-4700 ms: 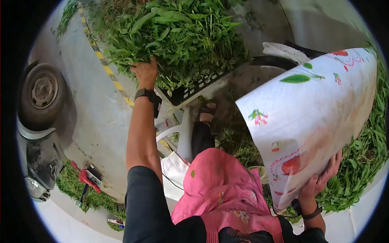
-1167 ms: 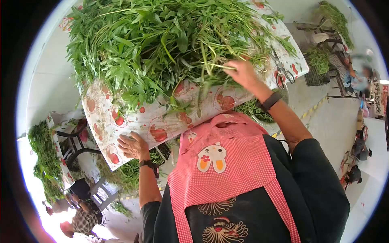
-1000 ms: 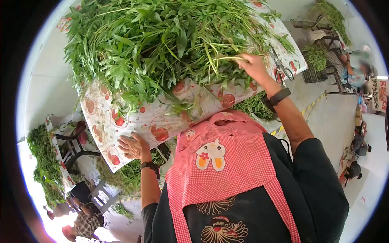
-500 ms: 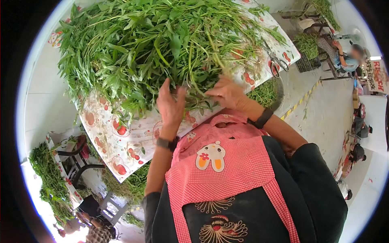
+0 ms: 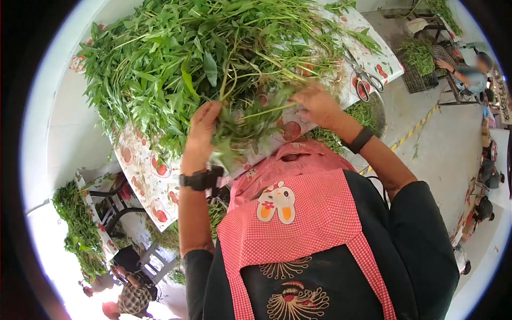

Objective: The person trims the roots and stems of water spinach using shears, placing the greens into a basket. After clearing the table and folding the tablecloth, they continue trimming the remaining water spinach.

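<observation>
A large heap of leafy green plants (image 5: 160,69) covers most of the table in front of me. My left hand (image 5: 201,128) is closed at the heap's near edge, gripping leafy stems. My right hand (image 5: 322,109) is closed around the end of a pale stem (image 5: 266,112), which stretches leftward toward my left hand. Blurred leaves hang between the two hands, above the table's near edge. To the right of the heap, a pair of scissors (image 5: 364,79) lies on the fruit-patterned tablecloth (image 5: 140,173).
A crate of greens (image 5: 418,61) stands on the floor at right, near a seated person (image 5: 472,77). A tub of greens (image 5: 368,117) sits beside the table. At lower left are another plant-covered table (image 5: 80,229), a grey stool (image 5: 158,261) and a person in a checked shirt (image 5: 136,296).
My left hand has moved left and closed on stems. My right hand has shifted right, drawing a stem away from the heap. The leaves between my hands have come nearer to me.
</observation>
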Motion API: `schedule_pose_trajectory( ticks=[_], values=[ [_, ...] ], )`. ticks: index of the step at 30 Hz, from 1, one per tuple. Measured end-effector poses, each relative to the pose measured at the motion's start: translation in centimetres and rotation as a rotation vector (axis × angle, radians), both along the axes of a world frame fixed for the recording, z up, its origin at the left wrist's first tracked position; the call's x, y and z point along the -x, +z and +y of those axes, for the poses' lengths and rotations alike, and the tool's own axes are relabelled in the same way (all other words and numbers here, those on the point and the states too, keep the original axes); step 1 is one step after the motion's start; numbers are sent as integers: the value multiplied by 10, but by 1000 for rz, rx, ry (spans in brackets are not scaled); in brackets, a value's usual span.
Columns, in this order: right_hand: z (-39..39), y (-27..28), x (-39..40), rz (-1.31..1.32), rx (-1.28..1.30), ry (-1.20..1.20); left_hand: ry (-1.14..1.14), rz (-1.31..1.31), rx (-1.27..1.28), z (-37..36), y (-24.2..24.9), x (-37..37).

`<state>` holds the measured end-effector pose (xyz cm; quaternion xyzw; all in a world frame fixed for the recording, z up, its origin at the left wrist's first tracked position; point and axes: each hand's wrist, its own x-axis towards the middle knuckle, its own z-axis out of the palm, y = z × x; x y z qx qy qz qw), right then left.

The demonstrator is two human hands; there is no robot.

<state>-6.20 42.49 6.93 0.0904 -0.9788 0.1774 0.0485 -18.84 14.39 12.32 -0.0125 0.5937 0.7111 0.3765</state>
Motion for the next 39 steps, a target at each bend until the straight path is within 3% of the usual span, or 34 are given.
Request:
schedule_pose_trajectory(
  ticks=[2, 5, 10, 13, 15, 17, 19, 20, 23, 25, 30, 33, 35, 39],
  values=[
    [11, -5, 7, 28, 64, -28, -49, 375, 208, -25, 11, 10],
    [23, -12, 9, 38, 6, -49, -93, 377, 400, -69, 34, 12],
    [32, -13, 0, 5, -106, -26, -289, 741, 676, -120, -26, -7],
    [53, -15, -6, -99, -246, 23, -189, 946, 760, -132, -25, -28],
    [54, -3, -5, -186, -350, 41, -274, 928, 856, -137, -10, -20],
    [65, -14, -4, -155, -385, 39, -270, 1358, 1013, -139, 14, -9],
    [68, -12, -5, -117, -403, 74, -220, 1414, 1156, -125, 65, -5],
    [67, -10, -2, -73, -418, 103, -282, 1611, 1227, -120, 80, -2],
    [51, 4, -3, -200, -416, 123, -354, 1565, 1173, -139, 12, 15],
    [48, 8, -11, -223, -421, 175, -381, 1449, 1309, -136, -35, -2],
    [37, 15, -33, -213, -394, 209, -210, 1284, 1205, -116, -49, -24],
    [32, 10, -40, -168, -305, 122, -253, 1216, 1239, -117, -56, -31],
    [27, 10, -42, -117, 61, 18, -299, 1166, 1254, -115, -61, -38],
    [29, 20, -42, -142, 135, 37, -157, 1240, 1250, -90, -46, -62]
  ],
)
